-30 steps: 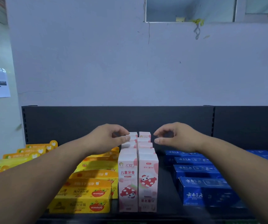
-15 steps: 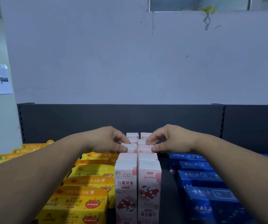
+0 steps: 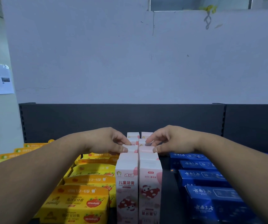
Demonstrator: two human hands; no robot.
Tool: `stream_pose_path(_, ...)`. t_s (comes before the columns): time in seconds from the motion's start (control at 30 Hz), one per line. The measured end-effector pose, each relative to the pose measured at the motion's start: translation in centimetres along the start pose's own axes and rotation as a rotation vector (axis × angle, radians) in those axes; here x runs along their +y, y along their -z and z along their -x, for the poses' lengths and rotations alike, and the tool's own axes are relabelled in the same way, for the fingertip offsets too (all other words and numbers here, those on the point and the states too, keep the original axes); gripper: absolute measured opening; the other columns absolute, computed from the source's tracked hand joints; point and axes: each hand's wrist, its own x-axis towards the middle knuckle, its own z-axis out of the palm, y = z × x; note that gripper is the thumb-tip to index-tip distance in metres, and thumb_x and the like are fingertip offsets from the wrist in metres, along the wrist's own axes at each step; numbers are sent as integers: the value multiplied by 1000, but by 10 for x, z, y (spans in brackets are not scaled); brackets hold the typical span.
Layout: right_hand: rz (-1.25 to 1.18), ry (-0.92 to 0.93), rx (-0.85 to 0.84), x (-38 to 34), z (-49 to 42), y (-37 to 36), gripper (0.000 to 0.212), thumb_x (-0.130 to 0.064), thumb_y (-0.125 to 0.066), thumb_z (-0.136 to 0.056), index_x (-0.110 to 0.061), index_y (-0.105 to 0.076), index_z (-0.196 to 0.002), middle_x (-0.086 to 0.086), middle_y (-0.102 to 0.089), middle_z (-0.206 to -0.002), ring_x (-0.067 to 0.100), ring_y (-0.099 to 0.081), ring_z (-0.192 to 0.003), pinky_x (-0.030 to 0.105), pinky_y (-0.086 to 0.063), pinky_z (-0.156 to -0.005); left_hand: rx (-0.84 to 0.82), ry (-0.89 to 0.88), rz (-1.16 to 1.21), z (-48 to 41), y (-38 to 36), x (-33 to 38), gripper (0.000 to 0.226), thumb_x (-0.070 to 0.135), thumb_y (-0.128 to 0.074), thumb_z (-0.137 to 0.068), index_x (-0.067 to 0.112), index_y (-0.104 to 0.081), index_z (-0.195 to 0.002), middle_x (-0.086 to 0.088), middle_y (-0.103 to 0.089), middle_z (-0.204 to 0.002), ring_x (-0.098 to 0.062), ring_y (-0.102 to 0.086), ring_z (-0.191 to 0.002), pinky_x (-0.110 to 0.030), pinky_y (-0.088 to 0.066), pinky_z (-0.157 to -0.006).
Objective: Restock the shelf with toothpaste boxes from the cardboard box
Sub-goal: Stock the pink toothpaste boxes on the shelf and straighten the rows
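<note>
Two rows of upright pink-and-white toothpaste boxes (image 3: 126,183) run front to back down the middle of the dark shelf (image 3: 169,191). My left hand (image 3: 104,141) reaches over the left row, its thumb and fingertips pinching a pink box (image 3: 132,149) in the middle of that row. Mirroring it, my right hand (image 3: 173,139) pinches a pink box (image 3: 146,149) in the right row. Two more pink boxes stand behind the hands. The cardboard box is out of view.
Yellow strawberry toothpaste boxes (image 3: 80,201) fill the shelf left of the pink rows. Blue toothpaste boxes (image 3: 211,196) lie to the right, across a narrow bare strip. A dark back panel (image 3: 130,118) closes the shelf behind, with a pale wall above.
Both hands have come in from beside the back of the rows and closed on boxes in the middle. The view has moved closer and lower over the shelf.
</note>
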Motion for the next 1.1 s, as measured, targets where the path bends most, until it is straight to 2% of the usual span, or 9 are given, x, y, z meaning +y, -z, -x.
stream_pose_path(0.2, 50, 4, -39, -7, 8, -3, 30, -53, -59, -89, -40, -65, -116, -13, -69, -107, 7, -64, -95, 34, -54, -93, -16, 12, -91, 10, -1, 3, 54, 67, -40, -83, 38, -59, -124, 22, -61, -122, -4, -56, -111, -31, -47, -99)
stream_pose_path(0.3, 90, 50, -137, -11, 13, -3, 69, -73, -63, -71, -42, -50, -132, -21, -60, -124, 2, -58, -111, 34, -45, -105, -131, -68, -163, 19, -1, 6, 86, 86, -40, -67, 37, -43, -138, 19, -51, -134, -6, -49, -123, -29, -41, -105)
stream_pose_path(0.4, 101, 61, -225, -12, 15, -5, 99, -66, -77, -56, -46, -33, -143, -25, -52, -133, 2, -50, -123, 33, -37, -110, -241, -60, -145, 28, -3, 13, 62, 55, -71, -74, 49, -38, -125, 26, -50, -125, 1, -49, -115, -9, -40, -91)
stream_pose_path(0.47, 123, 61, -252, -14, 18, -8, 108, -53, -87, -54, -48, -28, -144, -26, -52, -132, 1, -47, -126, 32, -34, -113, -239, -73, -153, 29, -7, 15, 69, 32, -82, -72, 53, -35, -118, 34, -43, -117, 7, -46, -110, -4, -36, -84)
stream_pose_path(0.57, 134, 67, -243, -18, 23, -13, 105, -27, -92, -59, -44, -31, -142, -23, -58, -125, -1, -51, -120, 28, -36, -111, -168, -82, -184, 29, -15, 14, 89, 32, -86, -67, 41, -32, -137, 27, -44, -121, 1, -44, -116, -10, -35, -91)
stream_pose_path(0.63, 109, 73, -227, -19, 24, -15, 106, -21, -92, -59, -41, -31, -143, -21, -62, -122, -1, -54, -117, 27, -38, -109, -161, -67, -167, 30, -17, 16, 78, 28, -85, -69, 42, -36, -129, 26, -49, -116, 5, -50, -107, -3, -37, -83)
stream_pose_path(0.77, 94, 66, -207, -17, 23, -16, 117, -26, -95, -52, -41, -26, -146, -18, -61, -123, 4, -55, -117, 33, -41, -109, -155, -82, -104, 32, -19, 18, 60, 20, -85, -70, 47, -42, -102, 24, -59, -104, 18, -55, -90, 3, -41, -71)
stream_pose_path(0.93, 113, 65, -214, -17, 24, -14, 118, -25, -94, -55, -42, -22, -147, -17, -60, -124, 5, -54, -119, 32, -39, -111, -123, -58, -106, 36, -22, 21, 79, 26, -86, -68, 40, -38, -129, 23, -58, -113, 0, -54, -108, -9, -41, -87)
stream_pose_path(1.1, 169, 65, -232, -17, 23, -13, 125, -29, -93, -57, -41, -12, -151, -21, -51, -132, 5, -46, -126, 33, -32, -115, -240, -41, -146, 36, -20, 31, 70, 22, -81, -75, 42, -39, -127, 25, -53, -114, 13, -49, -98, 5, -37, -76)
